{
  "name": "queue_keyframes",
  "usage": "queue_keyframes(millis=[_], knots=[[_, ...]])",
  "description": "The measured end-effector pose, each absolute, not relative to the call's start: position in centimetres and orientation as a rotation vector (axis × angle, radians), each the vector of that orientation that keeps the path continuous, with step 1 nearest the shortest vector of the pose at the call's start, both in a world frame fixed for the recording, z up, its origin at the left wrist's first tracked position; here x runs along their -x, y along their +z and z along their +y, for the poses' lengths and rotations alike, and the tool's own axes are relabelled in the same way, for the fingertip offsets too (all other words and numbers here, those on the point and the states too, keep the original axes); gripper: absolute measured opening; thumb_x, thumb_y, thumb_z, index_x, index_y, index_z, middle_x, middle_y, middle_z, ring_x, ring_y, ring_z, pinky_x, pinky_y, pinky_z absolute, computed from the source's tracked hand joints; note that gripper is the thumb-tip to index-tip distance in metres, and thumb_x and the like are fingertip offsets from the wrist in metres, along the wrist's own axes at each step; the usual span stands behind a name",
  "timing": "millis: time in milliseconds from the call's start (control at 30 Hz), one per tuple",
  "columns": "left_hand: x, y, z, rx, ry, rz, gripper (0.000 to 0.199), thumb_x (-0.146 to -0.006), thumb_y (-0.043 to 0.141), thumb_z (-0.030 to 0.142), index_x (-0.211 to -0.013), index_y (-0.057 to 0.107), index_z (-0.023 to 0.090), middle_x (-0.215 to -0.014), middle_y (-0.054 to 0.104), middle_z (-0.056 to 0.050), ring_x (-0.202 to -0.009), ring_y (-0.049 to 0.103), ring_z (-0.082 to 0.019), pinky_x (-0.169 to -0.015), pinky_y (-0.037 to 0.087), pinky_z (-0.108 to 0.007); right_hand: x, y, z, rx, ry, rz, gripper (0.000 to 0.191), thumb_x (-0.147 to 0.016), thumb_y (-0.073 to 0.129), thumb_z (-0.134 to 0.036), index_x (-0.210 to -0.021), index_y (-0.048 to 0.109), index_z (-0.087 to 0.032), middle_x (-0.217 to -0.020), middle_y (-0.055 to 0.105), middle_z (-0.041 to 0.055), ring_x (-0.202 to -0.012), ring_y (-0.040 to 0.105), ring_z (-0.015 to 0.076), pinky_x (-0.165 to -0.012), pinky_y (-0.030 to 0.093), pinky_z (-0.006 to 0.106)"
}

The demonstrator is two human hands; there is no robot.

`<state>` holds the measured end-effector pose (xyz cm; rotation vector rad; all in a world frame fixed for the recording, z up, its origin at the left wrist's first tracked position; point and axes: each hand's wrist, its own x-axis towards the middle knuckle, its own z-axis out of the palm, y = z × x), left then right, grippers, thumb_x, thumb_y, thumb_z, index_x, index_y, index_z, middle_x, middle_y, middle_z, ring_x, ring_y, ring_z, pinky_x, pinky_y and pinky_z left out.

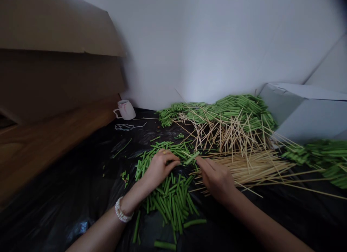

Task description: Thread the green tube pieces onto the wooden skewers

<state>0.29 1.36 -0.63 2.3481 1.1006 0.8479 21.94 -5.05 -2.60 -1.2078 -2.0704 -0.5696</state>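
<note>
My right hand [218, 178] pinches a cut green bean piece [192, 158] at its fingertips; a thin stick may run along it, but I cannot tell. To its left, my left hand [160, 164], with a white bead bracelet [122, 210] on the wrist, has thumb and fingers drawn together over the beans; whatever lies between them is too small to make out. Loose cut green beans [173, 205] spread beneath and in front of the left hand. Beside my right hand lies a bundle of bare bamboo skewers [252, 167].
Behind the hands, skewers threaded with green beans [241, 107] are heaped against the white wall. More beans [325, 158] lie at far right, near a white box [309, 111]. A mug [127, 110] and white string [126, 127] rest on black plastic sheeting [73, 187]. A cardboard box [59, 75] stands left.
</note>
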Motion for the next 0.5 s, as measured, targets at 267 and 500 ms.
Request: queue_keyframes(millis=[267, 500], knots=[[-0.5, -2.1, 0.6, -2.757, 0.546, 1.355, 0.010, -0.084, 0.063, 0.023, -0.085, 0.073, 0.020, -0.091, 0.068, -0.007, -0.094, 0.054, -0.026, -0.082, 0.041, -0.040, -21.8, -3.3, -5.2, 1.186, -0.564, -2.097, 0.035, -0.089, 0.039, -0.008, -0.117, 0.060, -0.012, -0.071, 0.060, 0.0001, -0.057, 0.052, 0.0129, -0.055, 0.033, 0.028], [-0.4, -1.1, 0.9, -2.439, 0.912, 1.156, 0.011, -0.085, 0.063, 0.022, -0.091, 0.073, 0.020, -0.091, 0.073, -0.005, -0.091, 0.062, -0.021, -0.086, 0.044, -0.036, -21.8, -3.7, -5.2, 1.181, -0.548, -2.103, 0.035, -0.088, 0.040, -0.007, -0.116, 0.060, -0.014, -0.073, 0.061, -0.0006, -0.056, 0.051, 0.0124, -0.055, 0.032, 0.029]])
